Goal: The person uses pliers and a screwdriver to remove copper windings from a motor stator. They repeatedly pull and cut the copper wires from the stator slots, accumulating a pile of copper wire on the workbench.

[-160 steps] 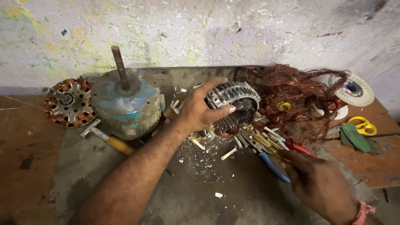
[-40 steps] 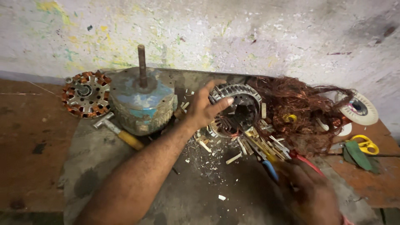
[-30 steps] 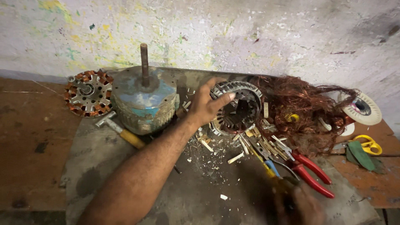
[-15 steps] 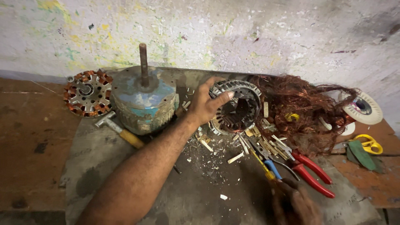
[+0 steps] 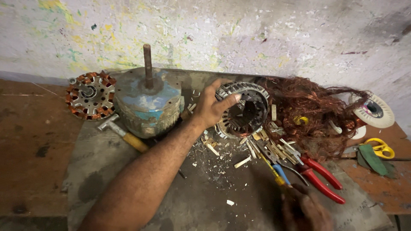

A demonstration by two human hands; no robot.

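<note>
Here the stator core (image 5: 244, 112), a ring of slotted metal, lies tilted near the middle of the grey slab (image 5: 205, 192), and the left hand (image 5: 212, 107) grips its left rim, thumb laid across the top edge and fingers curled round the outside. How far the fingers reach behind the ring is hidden by the hand itself.

The right hand (image 5: 306, 209) sits low at the bottom edge, dark and partly cut off; it appears closed round the handle end of a yellow-handled tool (image 5: 274, 171) whose shaft runs up toward the core, but the exact grip is hard to make out. Just beside it lie red-handled pliers (image 5: 321, 177) and a blue-handled tool (image 5: 280, 173), their tips lost among small metal pieces and pale chips under the core.

To the right of the core a tangle of copper wire (image 5: 312, 113) spreads out. Further right lie a white disc (image 5: 372, 111) and yellow scissors (image 5: 379, 147). To the left stands a blue motor housing (image 5: 147, 105) with an upright shaft, a hammer (image 5: 122, 132) at its foot, and a wound stator (image 5: 90, 95) beyond.
</note>
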